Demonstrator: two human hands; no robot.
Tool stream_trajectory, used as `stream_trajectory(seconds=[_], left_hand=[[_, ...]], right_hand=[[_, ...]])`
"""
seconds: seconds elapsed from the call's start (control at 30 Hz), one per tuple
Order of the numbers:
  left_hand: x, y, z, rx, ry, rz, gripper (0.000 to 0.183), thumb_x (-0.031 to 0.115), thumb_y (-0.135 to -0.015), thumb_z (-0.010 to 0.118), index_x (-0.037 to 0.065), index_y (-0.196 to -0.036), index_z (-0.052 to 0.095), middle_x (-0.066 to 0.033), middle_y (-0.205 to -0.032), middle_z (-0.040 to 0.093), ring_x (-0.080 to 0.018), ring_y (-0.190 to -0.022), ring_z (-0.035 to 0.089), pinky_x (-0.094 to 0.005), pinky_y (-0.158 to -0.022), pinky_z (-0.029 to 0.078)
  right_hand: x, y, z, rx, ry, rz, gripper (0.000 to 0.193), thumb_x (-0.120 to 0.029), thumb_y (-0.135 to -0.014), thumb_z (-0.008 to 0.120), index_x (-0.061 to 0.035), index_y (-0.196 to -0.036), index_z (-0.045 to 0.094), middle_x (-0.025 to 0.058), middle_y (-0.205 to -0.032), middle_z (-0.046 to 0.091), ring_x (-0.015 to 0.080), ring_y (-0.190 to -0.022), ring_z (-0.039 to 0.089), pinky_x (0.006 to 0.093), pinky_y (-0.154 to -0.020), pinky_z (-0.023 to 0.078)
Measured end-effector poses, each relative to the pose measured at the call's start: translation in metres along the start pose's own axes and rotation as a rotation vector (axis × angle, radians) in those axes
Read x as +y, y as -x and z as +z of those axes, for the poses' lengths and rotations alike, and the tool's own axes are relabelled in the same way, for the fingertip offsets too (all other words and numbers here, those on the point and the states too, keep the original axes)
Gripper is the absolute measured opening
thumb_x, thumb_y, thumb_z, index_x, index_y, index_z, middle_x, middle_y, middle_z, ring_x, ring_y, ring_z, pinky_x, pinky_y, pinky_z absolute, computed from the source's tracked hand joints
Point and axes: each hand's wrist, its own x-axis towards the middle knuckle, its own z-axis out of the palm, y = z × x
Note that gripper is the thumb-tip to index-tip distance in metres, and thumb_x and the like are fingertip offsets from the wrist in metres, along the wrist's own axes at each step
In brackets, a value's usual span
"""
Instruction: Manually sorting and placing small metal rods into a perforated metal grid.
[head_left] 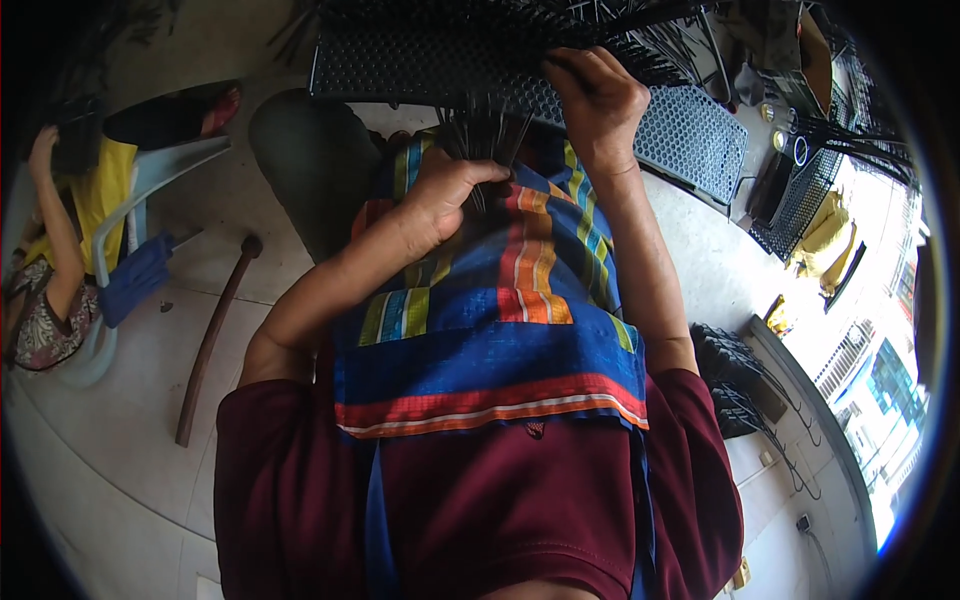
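Note:
My left hand (447, 195) is closed around a bundle of thin dark rods (480, 132) above my lap. The rods stick out past my fingers toward a black perforated rack (400, 68). My right hand (607, 105) is at the rack's right part, its fingers pinched together. What they hold, if anything, is hidden by shadow and my knuckles. Many dark spiky pieces (480, 30) crowd the rack's far side. A striped blue apron (480, 350) covers my lap.
On the left a person (60, 310) sits by a pale chair (110, 225) with a blue item (140, 278). A brown stick (215, 340) lies on the floor. Black hooked rods (745, 380) lie at right. Far right are glass jars (775, 115) and a yellow sack (828, 240).

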Motion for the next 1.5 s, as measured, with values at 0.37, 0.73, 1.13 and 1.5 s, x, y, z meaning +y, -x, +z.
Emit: stream_trajectory(seconds=[0.37, 0.73, 1.13, 1.5], left_hand=[[0.006, -0.007, -0.001, -0.022, 0.113, -0.014, 0.015, -0.006, -0.071, 0.065, -0.006, -0.086, 0.067, -0.014, -0.079, 0.068, -0.0219, -0.07, 0.066, -0.0318, -0.064, 0.053], [0.014, -0.007, -0.007, -0.051, 0.108, 0.0, 0.013, -0.004, -0.072, 0.063, -0.007, -0.085, 0.066, -0.015, -0.081, 0.068, -0.0233, -0.072, 0.066, -0.0327, -0.064, 0.052], [0.017, -0.009, -0.008, -0.097, 0.071, 0.031, 0.019, -0.002, -0.073, 0.064, -0.003, -0.091, 0.063, -0.0129, -0.081, 0.068, -0.0216, -0.072, 0.066, -0.0319, -0.063, 0.054], [0.027, -0.003, 0.003, -0.093, -0.027, 0.11, 0.02, -0.003, -0.072, 0.065, -0.003, -0.093, 0.065, -0.0121, -0.082, 0.069, -0.0215, -0.073, 0.067, -0.0324, -0.064, 0.054]], right_hand=[[-0.013, -0.007, -0.007, -0.059, 0.245, -0.18, 0.013, -0.017, -0.079, 0.07, -0.0164, -0.092, 0.071, 0.0007, -0.074, 0.062, 0.0193, -0.062, 0.063, 0.0279, -0.053, 0.049], [-0.012, 0.002, -0.006, 0.001, 0.402, -0.228, 0.016, -0.02, -0.076, 0.072, -0.016, -0.092, 0.071, 0.0, -0.074, 0.06, 0.0195, -0.061, 0.062, 0.0295, -0.052, 0.048], [-0.012, -0.011, -0.004, -0.056, 0.387, -0.181, 0.012, -0.021, -0.074, 0.074, -0.0108, -0.078, 0.068, 0.003, -0.071, 0.06, 0.0225, -0.061, 0.063, 0.0321, -0.051, 0.047], [-0.021, 0.017, -0.014, -0.373, -0.607, 0.82, 0.015, -0.013, -0.081, 0.068, -0.0013, -0.074, 0.064, -0.001, -0.058, 0.053, 0.0046, -0.05, 0.045, 0.0216, -0.045, 0.034]])
